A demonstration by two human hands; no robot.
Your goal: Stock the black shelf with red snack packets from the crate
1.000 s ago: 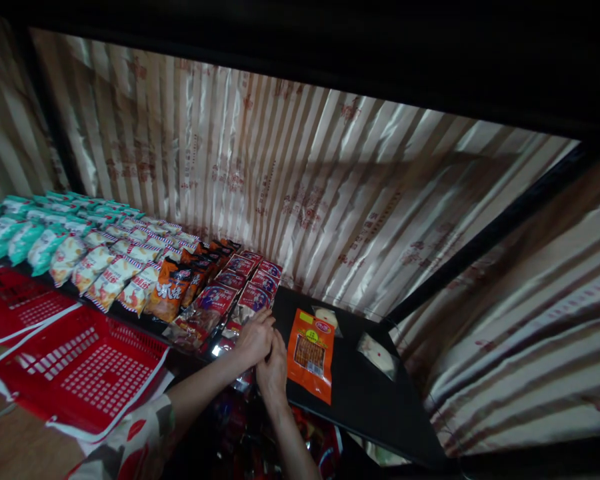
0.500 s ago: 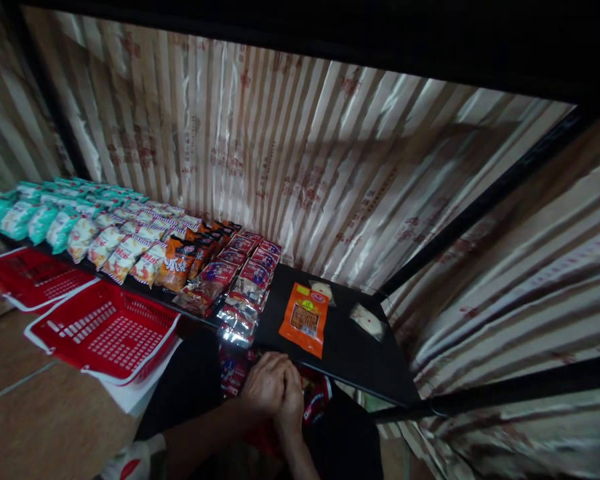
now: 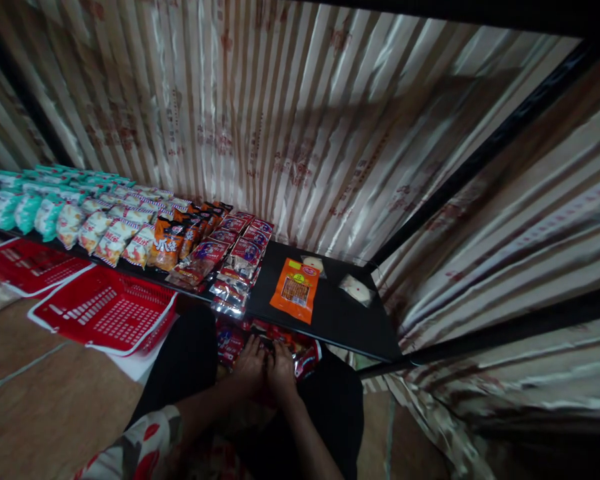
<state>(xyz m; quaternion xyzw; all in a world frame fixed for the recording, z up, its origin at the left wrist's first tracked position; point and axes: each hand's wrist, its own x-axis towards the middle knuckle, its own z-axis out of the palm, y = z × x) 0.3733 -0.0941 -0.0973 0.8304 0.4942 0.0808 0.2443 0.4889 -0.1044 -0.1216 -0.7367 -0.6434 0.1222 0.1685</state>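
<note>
My left hand and my right hand are side by side between my knees, close in front of the shelf edge. Their fingers are bent down and drawn together over something dark among the snack packets; what they grip is hidden. Beside my left fingers lies a dark red and blue snack packet. To the right of my right hand is a shiny red packet. An orange snack packet lies flat on the black shelf ahead, apart from both hands.
Rows of red-blue packets, orange bags, white bags and teal bags line the shelf's left part. Two small clear packets with pale contents lie right. Red baskets stand below left. Slanted black bars and a striped curtain enclose the shelf.
My hands have gone from being clasped together to lying side by side, with fingertips down among the packets. The view has tilted downward, so the shelf sits higher.
</note>
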